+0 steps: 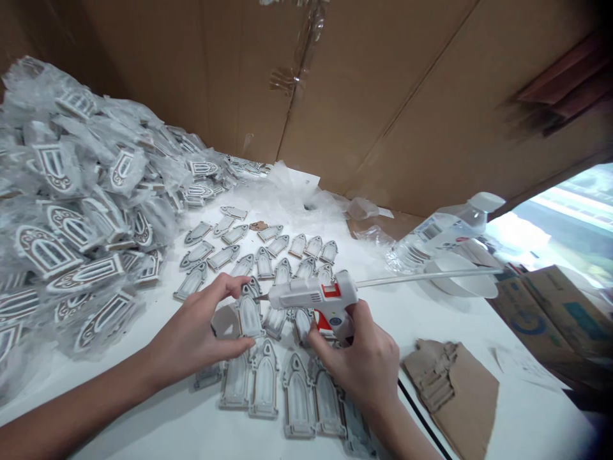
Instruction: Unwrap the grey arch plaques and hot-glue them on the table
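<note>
My right hand (371, 354) is wrapped around the handle of a white hot glue gun (297, 292) with a red trigger. A long clear glue stick (426, 276) sticks out of its back end. The nozzle points left and meets the upper part of a small arched window frame (249, 316). My left hand (204, 332) has that frame between thumb and index finger, thumb at the lower end and index finger at the top. Beneath and around both hands lie several similar grey-white arched frames (264, 380). Whether glue is coming out is too small to tell.
On the left rises a large heap of plastic-wrapped arched frames (52, 249). A plastic water bottle (440, 230) leans near a white bowl (472, 287) at the right. A torn cardboard piece (472, 396) lies at front right. Tall cardboard (239, 76) stands behind the table.
</note>
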A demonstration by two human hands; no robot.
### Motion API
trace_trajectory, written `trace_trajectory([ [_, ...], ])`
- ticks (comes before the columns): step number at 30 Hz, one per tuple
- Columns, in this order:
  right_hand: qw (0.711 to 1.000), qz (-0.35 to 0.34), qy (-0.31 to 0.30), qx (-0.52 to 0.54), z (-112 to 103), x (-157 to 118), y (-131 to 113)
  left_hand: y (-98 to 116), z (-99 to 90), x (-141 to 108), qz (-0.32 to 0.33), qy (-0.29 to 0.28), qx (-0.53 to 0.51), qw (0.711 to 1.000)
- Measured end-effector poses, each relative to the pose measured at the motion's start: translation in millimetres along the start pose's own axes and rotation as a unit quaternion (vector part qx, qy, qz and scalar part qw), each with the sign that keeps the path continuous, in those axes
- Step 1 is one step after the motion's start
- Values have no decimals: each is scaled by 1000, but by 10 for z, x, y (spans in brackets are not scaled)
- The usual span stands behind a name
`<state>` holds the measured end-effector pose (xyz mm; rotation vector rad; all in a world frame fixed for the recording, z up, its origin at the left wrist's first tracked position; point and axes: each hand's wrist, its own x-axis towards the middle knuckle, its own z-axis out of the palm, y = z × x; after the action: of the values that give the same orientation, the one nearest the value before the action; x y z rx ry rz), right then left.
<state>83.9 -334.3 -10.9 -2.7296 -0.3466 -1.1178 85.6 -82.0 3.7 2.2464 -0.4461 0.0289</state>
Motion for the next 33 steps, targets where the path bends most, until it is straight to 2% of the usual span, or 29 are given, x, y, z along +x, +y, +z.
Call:
trace_trajectory([
  [2, 1000, 2, 1, -2, -7, 8, -4, -3, -3, -3, -2, 12, 8, 1000],
  [9, 1000, 6, -1, -10, -16, 11, 4, -100, 24, -11, 66, 54, 84, 993],
  [13, 1000, 4, 0, -10, -6, 1, 14, -152, -1, 18, 82, 85, 123, 985],
  [24, 1000, -4, -14, 6, -7, -16, -9, -181, 39, 51, 175, 93, 139, 970],
  [33, 1000, -5, -27, 14, 6, -38, -10, -130, 7, 48, 172, 73, 130, 974],
])
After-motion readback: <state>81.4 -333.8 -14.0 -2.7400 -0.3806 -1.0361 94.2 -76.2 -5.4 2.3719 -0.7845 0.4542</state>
